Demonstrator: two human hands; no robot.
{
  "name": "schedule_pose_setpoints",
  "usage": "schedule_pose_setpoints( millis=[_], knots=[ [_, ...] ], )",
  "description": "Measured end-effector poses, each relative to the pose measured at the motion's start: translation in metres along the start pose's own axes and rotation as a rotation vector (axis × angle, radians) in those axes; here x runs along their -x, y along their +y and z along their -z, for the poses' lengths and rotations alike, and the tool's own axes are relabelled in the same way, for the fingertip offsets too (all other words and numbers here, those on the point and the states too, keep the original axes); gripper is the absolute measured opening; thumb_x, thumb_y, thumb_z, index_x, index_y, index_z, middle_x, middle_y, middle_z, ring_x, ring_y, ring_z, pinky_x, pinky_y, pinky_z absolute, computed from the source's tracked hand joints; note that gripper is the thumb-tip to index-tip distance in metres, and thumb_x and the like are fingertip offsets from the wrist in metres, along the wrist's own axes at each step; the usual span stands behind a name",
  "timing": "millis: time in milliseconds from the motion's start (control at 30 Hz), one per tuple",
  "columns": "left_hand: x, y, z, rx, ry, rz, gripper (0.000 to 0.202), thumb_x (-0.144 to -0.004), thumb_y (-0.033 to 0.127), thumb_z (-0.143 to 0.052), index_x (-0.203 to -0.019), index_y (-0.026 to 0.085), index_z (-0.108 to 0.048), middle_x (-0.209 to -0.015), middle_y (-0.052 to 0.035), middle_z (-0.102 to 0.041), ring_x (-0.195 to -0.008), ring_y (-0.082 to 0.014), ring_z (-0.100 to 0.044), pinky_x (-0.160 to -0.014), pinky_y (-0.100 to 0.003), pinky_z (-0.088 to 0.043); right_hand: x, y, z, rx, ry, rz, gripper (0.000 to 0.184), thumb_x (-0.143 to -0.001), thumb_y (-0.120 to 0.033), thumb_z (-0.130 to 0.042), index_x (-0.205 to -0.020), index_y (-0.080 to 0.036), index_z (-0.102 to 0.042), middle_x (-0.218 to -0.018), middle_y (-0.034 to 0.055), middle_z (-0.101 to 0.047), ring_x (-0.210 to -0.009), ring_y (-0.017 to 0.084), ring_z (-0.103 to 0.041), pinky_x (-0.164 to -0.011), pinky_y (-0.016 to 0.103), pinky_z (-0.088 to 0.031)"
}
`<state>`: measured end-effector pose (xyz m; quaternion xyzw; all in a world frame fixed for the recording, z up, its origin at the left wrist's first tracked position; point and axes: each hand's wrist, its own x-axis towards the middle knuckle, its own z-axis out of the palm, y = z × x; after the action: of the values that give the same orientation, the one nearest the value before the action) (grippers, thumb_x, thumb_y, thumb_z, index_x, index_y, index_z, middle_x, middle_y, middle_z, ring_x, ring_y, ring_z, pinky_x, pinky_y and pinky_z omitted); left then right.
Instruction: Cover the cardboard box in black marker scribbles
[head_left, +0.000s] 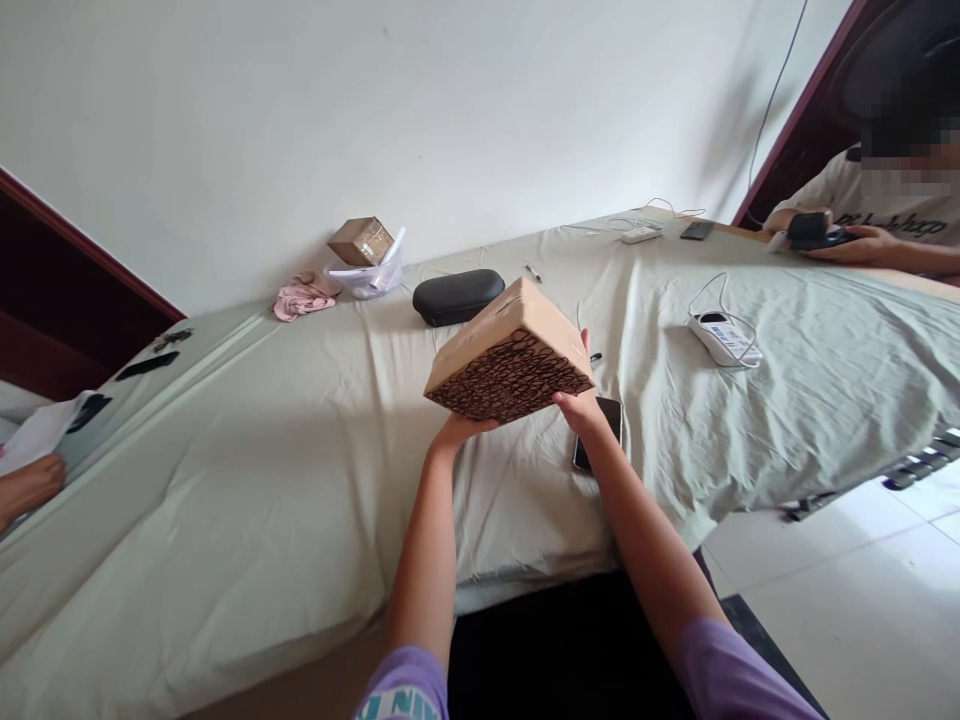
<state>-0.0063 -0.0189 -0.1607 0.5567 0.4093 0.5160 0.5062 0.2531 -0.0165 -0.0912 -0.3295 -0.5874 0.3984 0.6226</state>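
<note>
A cardboard box [510, 375] with dark looping scribbles on its near face is held tilted above the cloth-covered table. My left hand [463, 428] supports it from below at the lower left, its fingers mostly hidden under the box. At the right corner my right hand [579, 402] grips it, thumb on the scribbled face and fingers along the side. Under my right wrist a phone [615, 420] lies on the cloth. Just behind the box sits a black zip case [457, 297].
A small brown box [361, 241] rests on a clear plastic container [375, 280] beside a pink cloth [304, 296]. A white corded device [724, 338] lies on the right. One person [915, 215] sits at far right holding a dark object; another person's hand [34, 485] shows at far left.
</note>
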Motion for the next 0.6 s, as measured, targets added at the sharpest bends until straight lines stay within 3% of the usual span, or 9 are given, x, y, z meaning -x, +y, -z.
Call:
schedule_pose_setpoints(
  millis=[67, 133, 200, 300, 367, 500, 600],
  knots=[
    [0.001, 0.003, 0.001, 0.007, 0.003, -0.019, 0.131, -0.048, 0.069, -0.104, -0.161, 0.033, -0.049, -0.166, -0.0200, -0.056, -0.162, -0.0446, -0.045, -0.131, -0.071, -0.033, -0.001, -0.020, 0.005, 0.107, -0.005, 0.066, 0.172, -0.054, -0.097, -0.082, -0.180, -0.023, 0.010, -0.180, 0.0201, -0.037, -0.166, 0.040, -0.039, -0.134, 0.060, -0.036],
    [0.002, 0.010, 0.006, 0.042, 0.073, -0.089, 0.150, -0.050, 0.075, -0.102, -0.173, 0.045, -0.021, -0.180, -0.0179, -0.038, -0.171, -0.0392, -0.031, -0.134, -0.067, -0.030, -0.002, -0.039, 0.015, 0.217, -0.043, 0.141, 0.171, -0.057, -0.089, -0.088, -0.179, -0.026, 0.014, -0.182, 0.0183, -0.029, -0.169, 0.042, -0.032, -0.133, 0.063, -0.035],
    [0.003, 0.018, 0.012, 0.101, 0.099, -0.114, 0.148, -0.058, 0.086, -0.092, -0.174, 0.049, -0.006, -0.182, -0.0185, -0.034, -0.168, -0.0393, -0.037, -0.129, -0.067, -0.038, -0.001, -0.052, 0.024, 0.312, -0.097, 0.190, 0.168, -0.058, -0.080, -0.093, -0.180, -0.030, 0.012, -0.184, 0.0165, -0.024, -0.171, 0.043, -0.024, -0.132, 0.065, -0.038],
    [0.006, 0.029, 0.017, 0.195, 0.002, 0.013, 0.123, -0.072, 0.101, -0.064, -0.172, 0.041, -0.026, -0.171, -0.0181, -0.053, -0.148, -0.0433, -0.061, -0.111, -0.070, -0.055, 0.003, -0.061, 0.030, 0.425, -0.189, 0.218, 0.160, -0.059, -0.071, -0.098, -0.181, -0.032, -0.001, -0.181, 0.0173, -0.028, -0.170, 0.046, -0.023, -0.129, 0.068, -0.041],
    [0.008, 0.033, 0.019, 0.200, -0.031, 0.090, 0.109, -0.080, 0.104, -0.049, -0.164, 0.036, -0.047, -0.159, -0.0148, -0.065, -0.144, -0.0438, -0.065, -0.108, -0.069, -0.059, 0.005, -0.060, 0.028, 0.485, -0.278, 0.281, 0.149, -0.062, -0.064, -0.101, -0.180, -0.034, -0.015, -0.177, 0.0175, -0.036, -0.169, 0.047, -0.025, -0.131, 0.072, -0.037],
    [0.017, 0.039, 0.025, 0.182, -0.026, 0.135, 0.107, -0.085, 0.105, -0.033, -0.149, 0.026, -0.066, -0.136, -0.0138, -0.079, -0.149, -0.0454, -0.060, -0.115, -0.066, -0.057, 0.010, -0.043, 0.022, 0.519, -0.549, 0.482, 0.095, -0.079, -0.050, -0.095, -0.163, -0.036, -0.053, -0.164, 0.0131, -0.055, -0.169, 0.043, -0.031, -0.136, 0.072, -0.029],
    [0.024, 0.043, 0.032, 0.194, -0.079, 0.230, 0.107, -0.084, 0.103, -0.041, -0.144, 0.019, -0.071, -0.126, -0.0167, -0.082, -0.147, -0.0480, -0.061, -0.117, -0.067, -0.055, 0.016, -0.023, 0.020, 0.548, -0.711, 0.482, 0.056, -0.088, -0.045, -0.086, -0.141, -0.037, -0.070, -0.153, 0.0086, -0.066, -0.166, 0.039, -0.040, -0.137, 0.073, -0.023]
  ],
)
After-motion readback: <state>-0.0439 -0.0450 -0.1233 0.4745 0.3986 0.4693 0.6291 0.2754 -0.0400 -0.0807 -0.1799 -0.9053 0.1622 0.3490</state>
